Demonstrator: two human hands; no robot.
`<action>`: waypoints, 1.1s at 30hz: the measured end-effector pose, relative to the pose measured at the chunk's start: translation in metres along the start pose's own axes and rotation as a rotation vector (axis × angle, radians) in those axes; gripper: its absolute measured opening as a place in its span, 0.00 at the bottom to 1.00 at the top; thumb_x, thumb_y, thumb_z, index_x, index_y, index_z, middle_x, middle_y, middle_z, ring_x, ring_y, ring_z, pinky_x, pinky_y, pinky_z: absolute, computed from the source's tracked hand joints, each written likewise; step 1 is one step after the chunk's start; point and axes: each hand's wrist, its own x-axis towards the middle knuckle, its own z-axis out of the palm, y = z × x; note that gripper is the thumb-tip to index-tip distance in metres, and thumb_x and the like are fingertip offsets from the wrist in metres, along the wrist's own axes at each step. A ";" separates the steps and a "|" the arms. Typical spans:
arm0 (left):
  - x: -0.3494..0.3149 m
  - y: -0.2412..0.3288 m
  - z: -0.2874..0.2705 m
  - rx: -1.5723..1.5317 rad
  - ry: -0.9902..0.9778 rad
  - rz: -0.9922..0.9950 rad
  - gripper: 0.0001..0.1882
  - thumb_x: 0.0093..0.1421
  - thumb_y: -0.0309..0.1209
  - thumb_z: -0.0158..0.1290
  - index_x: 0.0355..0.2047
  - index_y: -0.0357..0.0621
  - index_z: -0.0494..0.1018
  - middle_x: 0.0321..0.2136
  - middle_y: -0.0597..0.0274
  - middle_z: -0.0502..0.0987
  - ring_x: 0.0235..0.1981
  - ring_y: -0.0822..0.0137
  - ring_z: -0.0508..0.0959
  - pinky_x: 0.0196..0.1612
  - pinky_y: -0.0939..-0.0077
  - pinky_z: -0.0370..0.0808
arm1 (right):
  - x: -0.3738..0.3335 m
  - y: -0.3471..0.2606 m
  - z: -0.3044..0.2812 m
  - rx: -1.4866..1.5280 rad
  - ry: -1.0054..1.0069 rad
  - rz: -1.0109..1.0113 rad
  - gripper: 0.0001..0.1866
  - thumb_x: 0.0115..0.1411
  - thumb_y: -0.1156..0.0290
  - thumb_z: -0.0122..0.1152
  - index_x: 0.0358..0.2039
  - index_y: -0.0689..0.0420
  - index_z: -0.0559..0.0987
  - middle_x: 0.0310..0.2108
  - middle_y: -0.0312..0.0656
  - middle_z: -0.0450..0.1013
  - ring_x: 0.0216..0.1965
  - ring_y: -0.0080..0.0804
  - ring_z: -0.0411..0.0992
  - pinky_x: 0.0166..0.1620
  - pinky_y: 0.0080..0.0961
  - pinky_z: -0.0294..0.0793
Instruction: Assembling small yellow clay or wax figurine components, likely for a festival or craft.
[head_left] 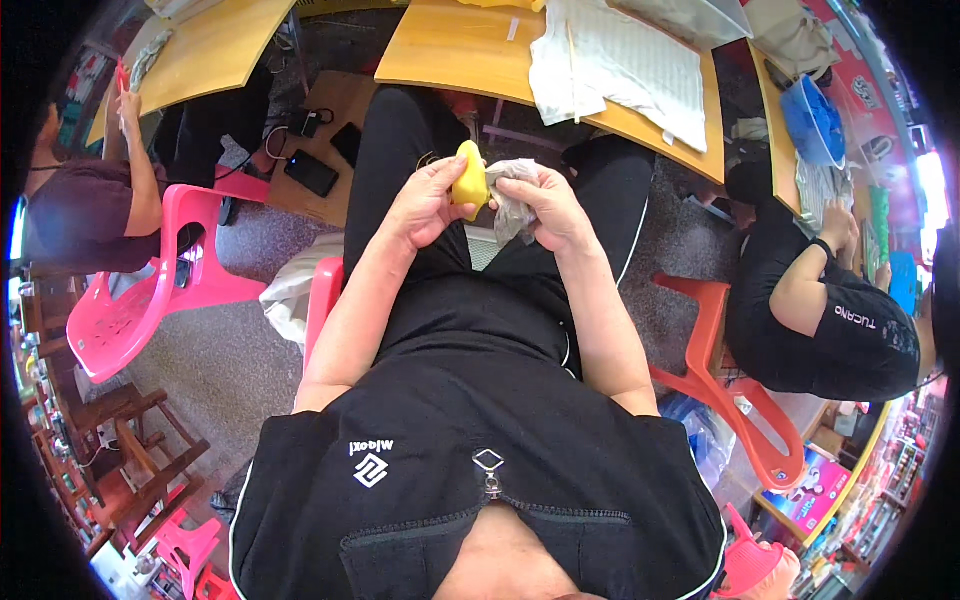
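Over my lap, my left hand [430,204] pinches a smooth yellow piece [470,182], rounded and tapering at the top; its kind is not clear. Close beside it, my right hand [552,208] has its fingers closed on a crumpled pale grey cloth [514,200]. The cloth's edge meets the yellow piece, or nearly so, and its lower end hangs loose. Both forearms reach forward above my black trousers.
Ahead stands a yellow-topped table [450,50] with a striped white cloth [630,70] and a thin stick [572,58] on it. A pink chair [190,240] and a seated person [90,210] are at left. At right are a red chair [705,340], another person [820,330] and a blue tub [812,120].
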 end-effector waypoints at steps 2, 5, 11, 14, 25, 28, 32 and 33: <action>0.002 -0.003 0.000 0.047 0.022 0.040 0.15 0.64 0.40 0.47 0.45 0.45 0.70 0.34 0.66 0.77 0.30 0.72 0.78 0.25 0.83 0.78 | 0.001 0.004 0.001 -0.016 0.023 0.003 0.11 0.54 0.77 0.62 0.39 0.62 0.77 0.33 0.39 0.77 0.30 0.23 0.75 0.35 0.20 0.76; -0.002 -0.006 0.008 0.035 0.124 0.124 0.16 0.62 0.40 0.51 0.44 0.42 0.70 0.36 0.63 0.75 0.32 0.72 0.77 0.27 0.81 0.79 | 0.003 0.010 -0.001 -0.031 0.076 0.005 0.11 0.53 0.78 0.62 0.39 0.62 0.77 0.33 0.39 0.77 0.30 0.24 0.75 0.36 0.20 0.76; -0.013 -0.006 0.025 1.280 0.444 0.830 0.18 0.51 0.34 0.63 0.36 0.40 0.68 0.34 0.60 0.70 0.31 0.75 0.72 0.33 0.80 0.73 | 0.008 0.015 -0.007 -0.014 0.191 -0.008 0.12 0.53 0.78 0.63 0.39 0.61 0.77 0.33 0.38 0.77 0.32 0.24 0.75 0.36 0.20 0.75; -0.003 -0.011 0.010 0.808 0.213 0.461 0.14 0.51 0.31 0.63 0.31 0.40 0.69 0.28 0.64 0.72 0.27 0.77 0.73 0.28 0.83 0.72 | 0.008 0.015 -0.003 -0.010 0.183 -0.002 0.12 0.53 0.78 0.63 0.39 0.61 0.77 0.33 0.38 0.77 0.32 0.23 0.75 0.37 0.21 0.75; -0.004 -0.015 0.008 0.762 0.254 0.541 0.09 0.55 0.28 0.57 0.31 0.32 0.77 0.31 0.63 0.76 0.26 0.74 0.78 0.25 0.83 0.76 | 0.010 0.020 -0.004 -0.219 0.224 -0.143 0.10 0.53 0.77 0.63 0.37 0.62 0.78 0.32 0.36 0.77 0.31 0.22 0.75 0.36 0.19 0.74; -0.004 -0.018 0.008 0.753 0.303 0.543 0.09 0.56 0.28 0.56 0.31 0.32 0.77 0.31 0.62 0.76 0.26 0.74 0.78 0.25 0.82 0.76 | 0.009 0.021 0.003 -0.376 0.344 -0.212 0.08 0.52 0.77 0.63 0.35 0.61 0.80 0.30 0.36 0.77 0.30 0.19 0.74 0.35 0.17 0.73; -0.001 -0.021 0.008 0.799 0.341 0.565 0.08 0.56 0.27 0.55 0.31 0.33 0.77 0.31 0.60 0.76 0.25 0.74 0.77 0.26 0.82 0.74 | 0.007 0.024 0.002 -0.612 0.341 -0.216 0.08 0.51 0.74 0.64 0.33 0.59 0.80 0.27 0.33 0.77 0.29 0.15 0.72 0.34 0.16 0.71; -0.002 -0.021 0.008 0.820 0.342 0.583 0.07 0.56 0.26 0.55 0.31 0.33 0.77 0.31 0.60 0.76 0.25 0.73 0.77 0.26 0.82 0.74 | 0.007 0.024 0.002 -0.604 0.299 -0.165 0.08 0.51 0.73 0.64 0.33 0.59 0.80 0.26 0.32 0.77 0.28 0.14 0.71 0.33 0.16 0.71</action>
